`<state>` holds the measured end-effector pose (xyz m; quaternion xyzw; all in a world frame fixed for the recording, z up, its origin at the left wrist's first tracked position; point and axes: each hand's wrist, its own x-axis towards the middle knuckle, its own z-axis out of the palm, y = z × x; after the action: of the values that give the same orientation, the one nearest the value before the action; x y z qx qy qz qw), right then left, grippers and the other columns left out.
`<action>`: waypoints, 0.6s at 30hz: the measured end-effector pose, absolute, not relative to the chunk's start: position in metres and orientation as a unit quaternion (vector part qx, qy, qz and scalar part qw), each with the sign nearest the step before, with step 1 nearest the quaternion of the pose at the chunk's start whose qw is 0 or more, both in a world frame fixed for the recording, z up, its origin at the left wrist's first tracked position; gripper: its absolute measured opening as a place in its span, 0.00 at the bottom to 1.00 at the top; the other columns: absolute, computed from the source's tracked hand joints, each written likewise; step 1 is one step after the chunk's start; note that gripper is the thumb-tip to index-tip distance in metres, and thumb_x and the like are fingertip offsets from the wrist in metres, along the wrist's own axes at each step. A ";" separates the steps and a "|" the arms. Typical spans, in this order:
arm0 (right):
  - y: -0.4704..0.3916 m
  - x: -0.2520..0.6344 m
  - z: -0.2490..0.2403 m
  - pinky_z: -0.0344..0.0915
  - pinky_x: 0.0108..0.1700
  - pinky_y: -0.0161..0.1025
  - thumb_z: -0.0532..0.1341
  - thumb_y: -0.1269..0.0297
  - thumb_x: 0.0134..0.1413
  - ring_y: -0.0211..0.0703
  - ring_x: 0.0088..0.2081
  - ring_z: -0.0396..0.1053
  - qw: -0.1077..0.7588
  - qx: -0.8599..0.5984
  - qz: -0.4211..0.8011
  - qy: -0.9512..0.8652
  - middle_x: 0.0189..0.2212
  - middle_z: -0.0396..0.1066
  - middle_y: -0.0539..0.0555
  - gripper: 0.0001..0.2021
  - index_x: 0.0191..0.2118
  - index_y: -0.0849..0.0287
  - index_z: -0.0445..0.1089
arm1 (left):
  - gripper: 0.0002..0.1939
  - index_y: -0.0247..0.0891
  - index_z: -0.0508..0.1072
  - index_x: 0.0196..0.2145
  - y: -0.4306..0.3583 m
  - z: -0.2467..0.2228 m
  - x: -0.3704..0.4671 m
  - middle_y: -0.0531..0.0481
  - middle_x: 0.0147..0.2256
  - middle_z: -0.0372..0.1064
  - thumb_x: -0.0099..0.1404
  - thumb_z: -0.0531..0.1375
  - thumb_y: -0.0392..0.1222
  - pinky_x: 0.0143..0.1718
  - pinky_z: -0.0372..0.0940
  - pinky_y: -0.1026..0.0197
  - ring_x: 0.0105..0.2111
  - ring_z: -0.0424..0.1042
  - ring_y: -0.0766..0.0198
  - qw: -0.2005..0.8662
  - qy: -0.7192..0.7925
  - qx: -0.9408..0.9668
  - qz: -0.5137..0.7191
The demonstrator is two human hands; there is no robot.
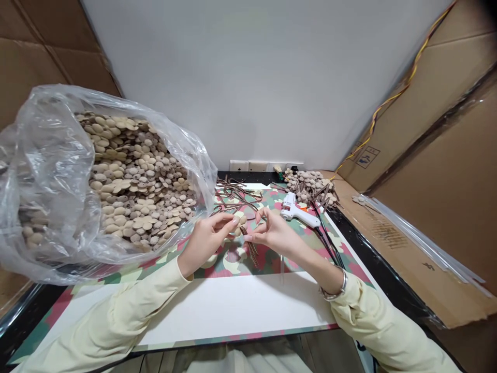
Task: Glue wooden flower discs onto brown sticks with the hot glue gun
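Observation:
Over the middle of the table, my left hand (212,235) pinches a small beige fabric flower (241,223) between thumb and fingers. Close against it on the right, my right hand (274,233) has its thumb and forefinger closed on a thin brown striped cord (253,253), whose ends hang below the flower. Whether the cord is fixed to the flower I cannot tell. A white glue gun (298,211) lies just beyond my right hand, its dark cable running toward me. More brown cords (236,194) are strewn behind both hands.
A large clear plastic bag (50,150) full of beige and greyish flowers (143,178) stands at the left. Several finished-looking flowers with cords (310,185) are heaped at the back right. Cardboard boxes (438,171) flank the table; a power strip (256,166) sits by the wall.

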<state>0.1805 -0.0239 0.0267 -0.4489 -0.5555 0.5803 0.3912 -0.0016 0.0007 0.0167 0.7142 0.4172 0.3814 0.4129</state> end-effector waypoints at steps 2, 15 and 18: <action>-0.023 0.180 0.025 0.58 0.26 0.31 0.64 0.67 0.45 0.39 0.24 0.70 0.394 -0.456 0.575 -0.553 0.19 0.71 0.45 0.19 0.33 0.54 0.49 | 0.15 0.37 0.74 0.38 0.000 0.016 -0.002 0.49 0.34 0.74 0.61 0.56 0.50 0.35 0.69 0.63 0.33 0.73 0.61 0.417 0.412 0.716 0.378; -0.021 0.182 0.014 0.59 0.27 0.32 0.64 0.66 0.43 0.42 0.27 0.72 0.391 -0.475 0.550 -0.565 0.18 0.69 0.44 0.18 0.33 0.55 0.51 | 0.15 0.35 0.74 0.37 -0.006 0.020 0.003 0.47 0.35 0.75 0.55 0.62 0.47 0.34 0.69 0.65 0.33 0.74 0.61 0.476 0.405 0.675 0.393; -0.022 0.182 0.015 0.56 0.25 0.30 0.65 0.65 0.42 0.40 0.25 0.70 0.391 -0.470 0.552 -0.567 0.18 0.69 0.44 0.18 0.33 0.55 0.51 | 0.14 0.35 0.75 0.36 -0.005 0.023 0.003 0.48 0.34 0.75 0.56 0.61 0.48 0.34 0.68 0.65 0.33 0.73 0.61 0.471 0.409 0.682 0.382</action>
<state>0.1816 -0.0222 0.0150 -0.4702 -0.5668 0.5522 0.3908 0.0027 -0.0051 0.0233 0.6819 0.4091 0.3821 0.4708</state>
